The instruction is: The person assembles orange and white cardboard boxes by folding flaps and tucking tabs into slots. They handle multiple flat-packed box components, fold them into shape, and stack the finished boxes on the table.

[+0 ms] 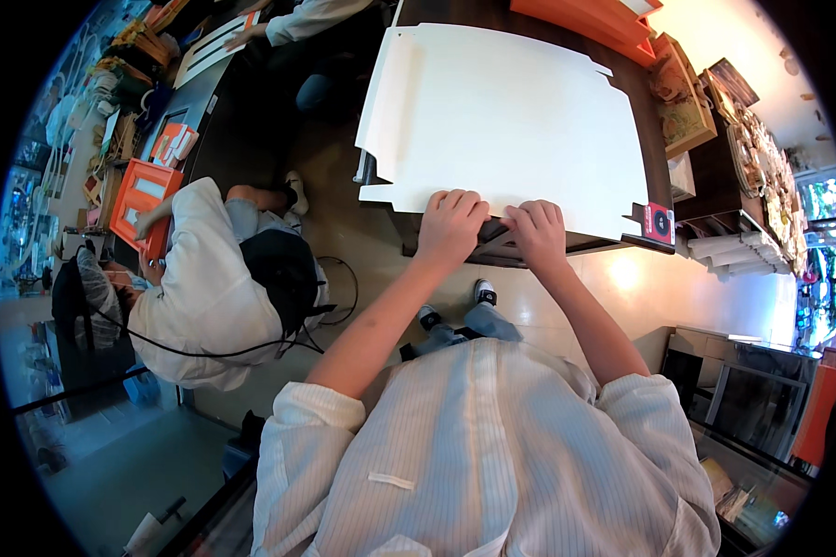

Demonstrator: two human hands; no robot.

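A large white cardboard sheet (511,121) with die-cut notches and tabs along its edges lies flat on a dark table (655,125). My left hand (452,226) is closed on the sheet's near edge, its fingers curled over the top. Close beside it on the right, my right hand (536,232) pinches the same edge with bent fingers. Both thumbs are mostly hidden, and a narrow gap separates the hands. By the sheet's near right corner sits a small red and dark square packet (659,225).
Orange boxes (594,28) stand at the table's far side, with a wooden crate (680,97) to the right. On the left, a person in a white shirt (209,278) handles an orange box (144,200) at another table. A second person's sleeve (316,20) shows at the top.
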